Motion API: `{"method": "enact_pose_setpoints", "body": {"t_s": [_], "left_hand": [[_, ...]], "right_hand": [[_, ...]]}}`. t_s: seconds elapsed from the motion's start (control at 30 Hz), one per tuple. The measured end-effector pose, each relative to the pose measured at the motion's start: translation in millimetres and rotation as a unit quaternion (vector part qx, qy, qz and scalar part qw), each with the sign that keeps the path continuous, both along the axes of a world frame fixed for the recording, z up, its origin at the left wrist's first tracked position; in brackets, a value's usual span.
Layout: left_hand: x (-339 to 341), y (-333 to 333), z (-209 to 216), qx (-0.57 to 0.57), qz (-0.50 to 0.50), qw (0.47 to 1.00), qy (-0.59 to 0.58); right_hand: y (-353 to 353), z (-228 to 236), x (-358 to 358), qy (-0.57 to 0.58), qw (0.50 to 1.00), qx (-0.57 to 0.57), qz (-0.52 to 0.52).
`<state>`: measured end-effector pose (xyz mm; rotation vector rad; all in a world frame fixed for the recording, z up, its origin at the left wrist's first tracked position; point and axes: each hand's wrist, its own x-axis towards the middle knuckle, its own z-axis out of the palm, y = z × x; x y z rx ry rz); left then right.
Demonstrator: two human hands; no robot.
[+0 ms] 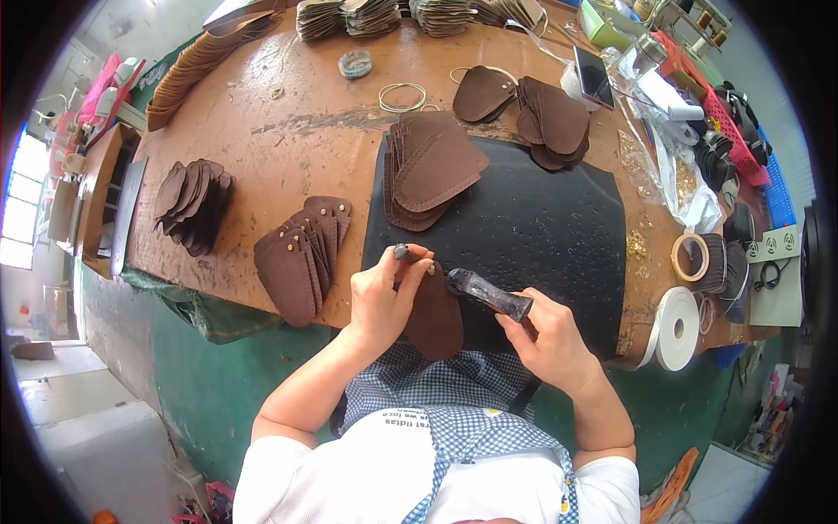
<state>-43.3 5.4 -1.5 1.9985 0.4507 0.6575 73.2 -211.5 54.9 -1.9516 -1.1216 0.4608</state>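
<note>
A brown leather piece [436, 316] with a rounded end lies at the near edge of the black mat [559, 227], a small brass stud near its top. My left hand [381, 293] is closed over that top end, and a short grey metal rod [401, 251] sticks up between its fingers. My right hand [548, 336] grips a dark, worn hammer-like tool [491, 294], tilted so its far end is beside the stud. Whether that end touches anything, I cannot tell. Just beyond my hands, a stack of stitched brown leather pieces [434, 170] rests on the mat.
Studded leather pieces [301, 262] fan out at left, near a dark stack [194, 205]. More pieces [554, 122] lie far right. Brass bits [639, 244], a tape roll [690, 257] and a white roll [676, 329] line the right side. A small round container [354, 64] stands farther back.
</note>
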Motion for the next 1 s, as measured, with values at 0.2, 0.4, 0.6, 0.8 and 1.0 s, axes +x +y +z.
{"method": "enact_pose_setpoints", "body": {"t_s": [0.2, 0.4, 0.6, 0.8, 1.0], "left_hand": [[0.8, -0.7, -0.2, 0.004, -0.002, 1.000, 0.004], [0.0, -2.3, 3.9, 0.082, -0.017, 0.996, 0.034], [0.5, -2.4, 5.0, 0.176, -0.031, 0.983, 0.034], [1.7, -4.1, -1.2, 0.226, -0.039, 0.973, -0.012], [0.6, -2.2, -3.2, 0.263, -0.034, 0.964, -0.018]], "right_hand": [[0.1, 0.4, 1.3, -0.006, 1.000, 0.004, 0.002], [0.4, -0.4, 1.7, -0.009, 1.000, 0.004, 0.002], [1.3, 1.3, 3.6, -0.015, 1.000, 0.007, 0.005], [2.2, 7.6, 10.7, -0.047, 0.999, 0.014, 0.013], [10.0, 77.0, 4.9, -0.123, 0.976, 0.179, -0.025]]}}
